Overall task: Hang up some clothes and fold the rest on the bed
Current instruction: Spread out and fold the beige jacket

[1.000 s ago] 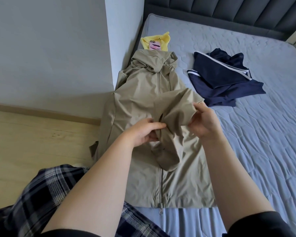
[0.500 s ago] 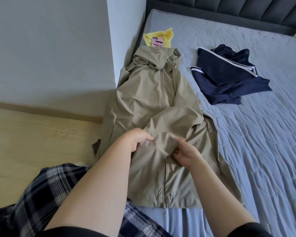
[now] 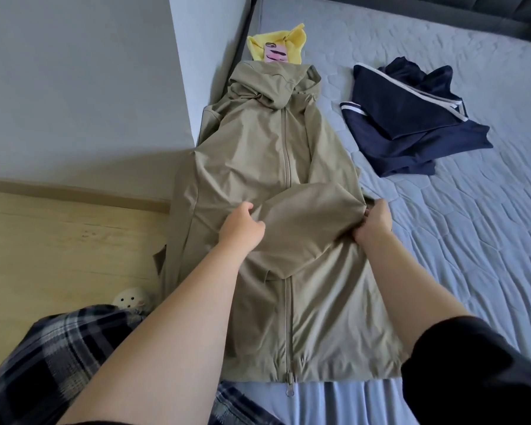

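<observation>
A beige hooded zip jacket (image 3: 267, 154) lies front-up along the left side of the bed (image 3: 442, 240), hood toward the far end. One sleeve is folded across its middle. My left hand (image 3: 242, 228) grips the left end of that folded sleeve with curled fingers. My right hand (image 3: 374, 222) pinches the fabric at the jacket's right edge, where the sleeve bends over. A dark navy garment (image 3: 411, 118) with white stripes lies crumpled to the right of the jacket.
A yellow cloth (image 3: 292, 41) with a pink phone (image 3: 275, 53) on it lies beyond the hood. A grey wall (image 3: 89, 87) borders the bed's left; wooden floor (image 3: 59, 240) lies below it. A white perforated object (image 3: 129, 297) sits beside my plaid-clad leg (image 3: 43, 363).
The sleeve has been laid flatter across the jacket's front. My right hand moved out from the middle to the jacket's right edge; my left hand stayed at the sleeve's left end.
</observation>
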A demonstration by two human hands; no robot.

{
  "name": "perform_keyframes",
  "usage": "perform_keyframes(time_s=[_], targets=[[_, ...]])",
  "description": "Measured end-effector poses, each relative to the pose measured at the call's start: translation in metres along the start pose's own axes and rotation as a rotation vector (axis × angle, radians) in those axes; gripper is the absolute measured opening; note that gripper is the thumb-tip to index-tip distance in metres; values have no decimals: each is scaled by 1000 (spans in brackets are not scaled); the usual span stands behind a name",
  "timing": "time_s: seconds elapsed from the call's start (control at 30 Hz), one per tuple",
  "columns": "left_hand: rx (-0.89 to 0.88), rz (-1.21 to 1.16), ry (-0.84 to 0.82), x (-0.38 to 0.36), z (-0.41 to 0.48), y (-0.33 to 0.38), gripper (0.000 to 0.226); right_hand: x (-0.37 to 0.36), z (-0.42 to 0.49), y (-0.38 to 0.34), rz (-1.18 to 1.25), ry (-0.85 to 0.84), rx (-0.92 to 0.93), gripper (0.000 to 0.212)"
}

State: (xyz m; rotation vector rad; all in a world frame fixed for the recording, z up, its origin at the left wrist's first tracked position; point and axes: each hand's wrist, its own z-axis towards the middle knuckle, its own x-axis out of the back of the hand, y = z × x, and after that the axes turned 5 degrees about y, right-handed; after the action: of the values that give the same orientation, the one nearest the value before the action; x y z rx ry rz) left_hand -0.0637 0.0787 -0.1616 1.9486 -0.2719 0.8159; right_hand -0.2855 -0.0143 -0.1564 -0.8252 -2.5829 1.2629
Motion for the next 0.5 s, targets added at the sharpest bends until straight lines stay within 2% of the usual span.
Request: perform_keyframes(time_s=[0.13, 0.23, 0.3, 0.37, 0.5], targets=[[39, -202, -92, -14, 18, 6, 53, -15, 19, -21, -254, -157, -135, 30], [41, -266, -116, -23, 28, 9, 42, -31, 26, -32, -319, -320, -149, 41], [31, -252, -97, -28, 34, 7, 30, -42, 33, -43, -190, -389, -50, 38], [36, -269, -97, -30, 41, 6, 29, -49, 41, -58, 30, -408, 64, 41], [60, -361, -160, -37, 47, 9, 35, -50, 61, -80, 330, -352, 10, 48]])
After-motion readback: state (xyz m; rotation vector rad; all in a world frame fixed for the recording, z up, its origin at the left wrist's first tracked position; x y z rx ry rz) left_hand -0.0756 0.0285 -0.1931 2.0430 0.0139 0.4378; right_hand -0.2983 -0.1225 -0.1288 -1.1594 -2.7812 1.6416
